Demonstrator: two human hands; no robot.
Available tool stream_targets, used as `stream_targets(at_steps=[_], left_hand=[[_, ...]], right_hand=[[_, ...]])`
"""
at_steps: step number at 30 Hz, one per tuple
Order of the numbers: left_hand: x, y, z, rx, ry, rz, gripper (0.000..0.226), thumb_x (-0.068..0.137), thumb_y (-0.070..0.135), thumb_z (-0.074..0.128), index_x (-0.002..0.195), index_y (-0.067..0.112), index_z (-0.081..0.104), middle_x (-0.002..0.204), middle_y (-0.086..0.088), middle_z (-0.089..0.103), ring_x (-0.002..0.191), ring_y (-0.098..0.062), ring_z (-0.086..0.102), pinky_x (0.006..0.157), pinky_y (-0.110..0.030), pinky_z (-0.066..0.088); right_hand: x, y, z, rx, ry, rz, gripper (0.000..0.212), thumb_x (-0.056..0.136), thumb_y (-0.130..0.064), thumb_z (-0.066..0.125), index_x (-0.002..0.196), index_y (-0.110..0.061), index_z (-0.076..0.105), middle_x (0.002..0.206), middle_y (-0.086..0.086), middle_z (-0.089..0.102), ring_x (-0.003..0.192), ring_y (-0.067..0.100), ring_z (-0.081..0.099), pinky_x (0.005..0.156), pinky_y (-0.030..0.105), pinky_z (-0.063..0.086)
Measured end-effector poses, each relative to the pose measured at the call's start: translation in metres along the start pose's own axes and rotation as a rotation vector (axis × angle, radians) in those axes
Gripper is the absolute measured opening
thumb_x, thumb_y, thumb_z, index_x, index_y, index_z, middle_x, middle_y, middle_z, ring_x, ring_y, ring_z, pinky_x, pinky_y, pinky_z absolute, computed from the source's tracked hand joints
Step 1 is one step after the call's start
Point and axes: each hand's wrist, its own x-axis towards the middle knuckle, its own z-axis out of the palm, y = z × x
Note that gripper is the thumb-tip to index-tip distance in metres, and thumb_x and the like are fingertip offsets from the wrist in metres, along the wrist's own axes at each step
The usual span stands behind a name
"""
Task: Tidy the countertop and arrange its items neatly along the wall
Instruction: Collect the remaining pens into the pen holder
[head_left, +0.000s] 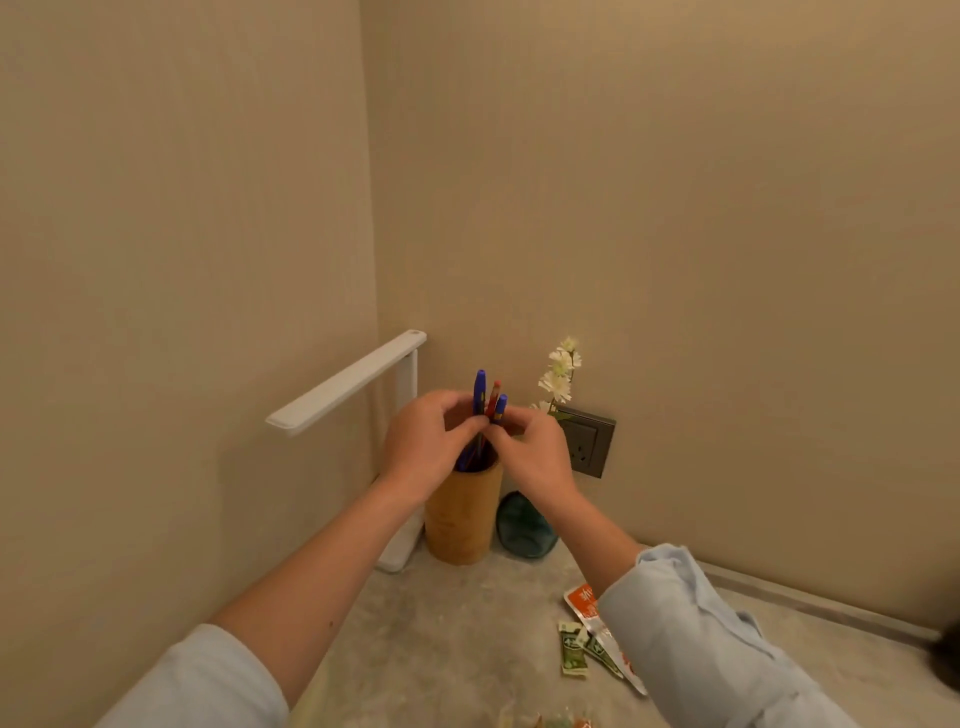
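Observation:
A round bamboo pen holder (462, 519) stands upright on the countertop in the corner. Three pens (480, 392), two blue and one red, stick up out of its mouth. My left hand (426, 447) and my right hand (535, 452) meet just above the holder's rim, fingertips pinched around the pens' shafts. The lower ends of the pens are inside the holder. Small green packets (574, 649) and an orange and white packet (584, 603) lie on the counter under my right forearm.
A white desk lamp (348, 384) stands left of the holder, its base against the wall. A teal glass vase (524, 525) with white flowers (561, 369) sits right of the holder. A grey wall socket (589, 441) is behind it. More wrappers (550, 719) lie at the bottom edge.

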Motion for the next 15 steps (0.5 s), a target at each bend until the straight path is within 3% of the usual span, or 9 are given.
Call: stream_targets(at_steps=[3, 6, 10, 15], left_hand=[[0.0, -0.019, 0.008, 0.207, 0.018, 0.025, 0.033, 0.085, 0.041, 0.068, 0.117, 0.033, 0.068, 0.109, 0.009, 0.066, 0.107, -0.011, 0.056, 0.087, -0.026, 0.043], [-0.004, -0.028, 0.013, 0.306, 0.056, 0.055, 0.041, 0.085, 0.045, 0.066, 0.125, 0.035, 0.063, 0.119, 0.011, 0.063, 0.117, -0.013, 0.048, 0.099, -0.032, 0.034], [-0.018, -0.02, 0.018, 0.255, 0.136, 0.059, 0.049, 0.086, 0.045, 0.066, 0.132, 0.038, 0.054, 0.125, 0.012, 0.056, 0.124, -0.013, 0.041, 0.106, -0.034, 0.027], [-0.054, 0.014, 0.041, 0.018, 0.13, 0.073, 0.04, 0.087, 0.037, 0.066, 0.126, 0.036, 0.057, 0.123, 0.012, 0.053, 0.119, -0.01, 0.042, 0.103, -0.034, 0.037]], right_hand=[[0.0, 0.013, 0.005, -0.057, -0.032, 0.042, 0.028, 0.09, -0.015, 0.062, 0.115, -0.024, 0.071, 0.107, -0.005, 0.073, 0.101, 0.008, 0.066, 0.091, 0.031, 0.054], [-0.006, 0.02, 0.002, -0.048, -0.022, 0.066, 0.041, 0.088, -0.009, 0.064, 0.128, -0.018, 0.062, 0.121, -0.002, 0.068, 0.109, 0.008, 0.062, 0.097, 0.027, 0.051], [-0.025, 0.022, -0.014, -0.033, 0.044, 0.018, 0.035, 0.089, -0.008, 0.063, 0.122, -0.02, 0.067, 0.113, -0.009, 0.068, 0.101, 0.001, 0.061, 0.086, 0.014, 0.047], [-0.063, 0.037, -0.056, -0.017, 0.105, 0.051, 0.025, 0.09, -0.011, 0.062, 0.109, -0.024, 0.07, 0.101, -0.013, 0.069, 0.094, 0.001, 0.063, 0.082, 0.019, 0.053]])
